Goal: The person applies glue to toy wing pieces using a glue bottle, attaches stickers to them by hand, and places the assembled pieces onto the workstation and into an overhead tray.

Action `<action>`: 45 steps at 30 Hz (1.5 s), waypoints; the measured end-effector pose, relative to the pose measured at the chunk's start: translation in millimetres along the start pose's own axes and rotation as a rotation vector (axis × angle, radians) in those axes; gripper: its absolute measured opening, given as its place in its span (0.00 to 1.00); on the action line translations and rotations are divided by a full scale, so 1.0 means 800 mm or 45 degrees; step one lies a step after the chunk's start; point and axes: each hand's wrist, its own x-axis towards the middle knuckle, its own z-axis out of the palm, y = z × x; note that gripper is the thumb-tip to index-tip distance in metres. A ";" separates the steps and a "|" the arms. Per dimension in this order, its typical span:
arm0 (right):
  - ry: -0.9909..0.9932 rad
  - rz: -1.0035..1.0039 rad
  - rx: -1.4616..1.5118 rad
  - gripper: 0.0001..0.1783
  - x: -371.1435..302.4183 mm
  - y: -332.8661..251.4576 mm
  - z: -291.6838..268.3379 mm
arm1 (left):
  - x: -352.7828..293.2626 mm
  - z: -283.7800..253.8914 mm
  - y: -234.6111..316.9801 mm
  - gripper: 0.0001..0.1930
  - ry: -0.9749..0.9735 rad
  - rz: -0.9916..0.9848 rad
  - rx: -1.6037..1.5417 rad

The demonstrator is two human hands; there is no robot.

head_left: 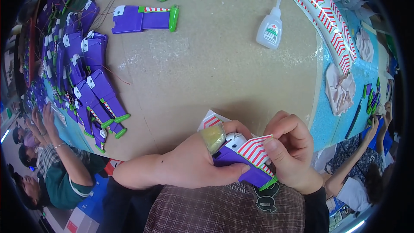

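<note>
My left hand [185, 159] holds a purple plastic part [232, 157] with a white upper corner and a green end, its thumb lying along the front face. A piece of yellowish translucent tape or wrap [212, 138] covers a finger of this hand. Between thumb and forefinger, my right hand [295, 149] pinches the corner of a red-and-white striped sticker [255, 150], which lies against the part at a slant. Behind the left hand shows a white sheet with red stripes [211, 119], partly hidden. The left hand's other fingers are hidden behind the part.
A clear bottle with a thin nozzle [270, 30] lies on the brown board. Similar purple parts [129, 19] lie at far left, many heaped with thin wires. Striped sticker sheets [325, 15] and a pale cloth [340, 88] are at right. Co-workers' hands [47, 125] show at both sides.
</note>
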 end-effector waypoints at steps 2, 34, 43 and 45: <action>0.005 0.005 -0.022 0.06 0.001 0.000 0.000 | 0.001 0.000 -0.003 0.18 0.012 0.016 -0.018; 0.141 -0.493 -0.925 0.07 0.047 0.000 -0.014 | 0.002 0.010 -0.016 0.28 0.343 0.540 -0.056; -0.087 -0.472 -0.630 0.07 0.054 0.004 -0.033 | 0.176 -0.087 0.161 0.21 0.777 0.686 0.450; -0.152 -0.482 -0.618 0.06 0.052 0.003 -0.031 | 0.252 -0.135 0.228 0.20 0.877 0.842 1.037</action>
